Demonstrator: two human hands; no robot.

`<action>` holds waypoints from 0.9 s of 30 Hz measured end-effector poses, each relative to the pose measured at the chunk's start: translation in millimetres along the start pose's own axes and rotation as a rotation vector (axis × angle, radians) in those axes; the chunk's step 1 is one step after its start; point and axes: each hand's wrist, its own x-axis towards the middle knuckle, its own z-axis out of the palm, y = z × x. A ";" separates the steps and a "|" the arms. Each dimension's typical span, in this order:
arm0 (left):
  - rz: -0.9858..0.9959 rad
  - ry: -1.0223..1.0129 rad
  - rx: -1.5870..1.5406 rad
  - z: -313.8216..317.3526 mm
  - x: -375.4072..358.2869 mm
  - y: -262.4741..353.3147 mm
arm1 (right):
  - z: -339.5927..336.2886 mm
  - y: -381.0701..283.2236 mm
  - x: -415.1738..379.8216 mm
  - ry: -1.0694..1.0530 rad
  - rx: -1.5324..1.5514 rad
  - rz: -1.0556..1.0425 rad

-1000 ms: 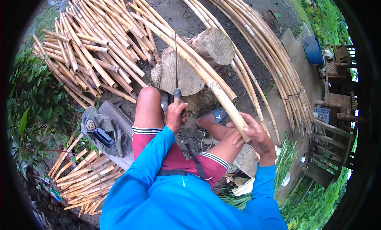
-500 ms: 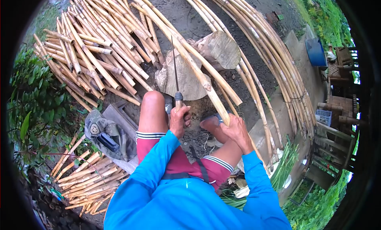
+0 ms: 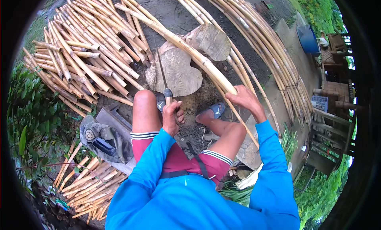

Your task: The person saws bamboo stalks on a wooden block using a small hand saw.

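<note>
Head view: left hand (image 3: 171, 118) fisted over knife handle (image 3: 168, 93), right hand (image 3: 244, 99) gripping cane (image 3: 186, 51), ends cropped.

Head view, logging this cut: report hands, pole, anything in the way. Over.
Left hand shut on knife, blade up. Right hand gripping pole, laid across chopping block. Nothing between blade and pole.
</note>
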 end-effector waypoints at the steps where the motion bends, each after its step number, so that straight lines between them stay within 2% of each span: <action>1: -0.008 -0.018 -0.003 -3.4 2.4 -2.2 | 1.2 8.1 5.5 0.003 0.002 0.026; 3: -0.024 0.015 -0.063 3.0 -2.8 1.9 | 5.2 26.8 15.9 0.109 -0.254 -0.174; 6: -0.032 -0.016 -0.073 2.2 -5.3 3.9 | -3.6 34.8 22.9 -0.067 0.038 -0.016; 10: -0.028 -0.023 -0.081 0.5 -5.4 4.0 | -11.2 24.8 18.9 0.021 0.250 0.051; 14: -0.027 -0.016 -0.072 2.7 -9.3 5.0 | 9.9 21.7 27.6 0.049 0.164 0.041; 15: -0.022 -0.015 -0.068 5.4 -12.7 7.6 | 16.9 20.5 39.6 0.031 -0.012 -0.010; 17: -0.029 -0.041 -0.058 1.2 -11.2 6.1 | 27.8 13.4 51.3 -0.021 -0.085 -0.096; 18: -0.025 -0.035 -0.051 1.4 -11.9 7.2 | 24.2 -4.2 46.7 -0.023 -0.074 -0.047; 21: -0.049 -0.047 -0.074 -3.6 -14.2 9.0 | 28.6 1.4 57.5 -0.050 0.016 -0.002; 27: -0.054 -0.012 -0.077 -5.6 -17.3 19.1 | 27.3 23.6 45.9 -0.081 0.041 -0.064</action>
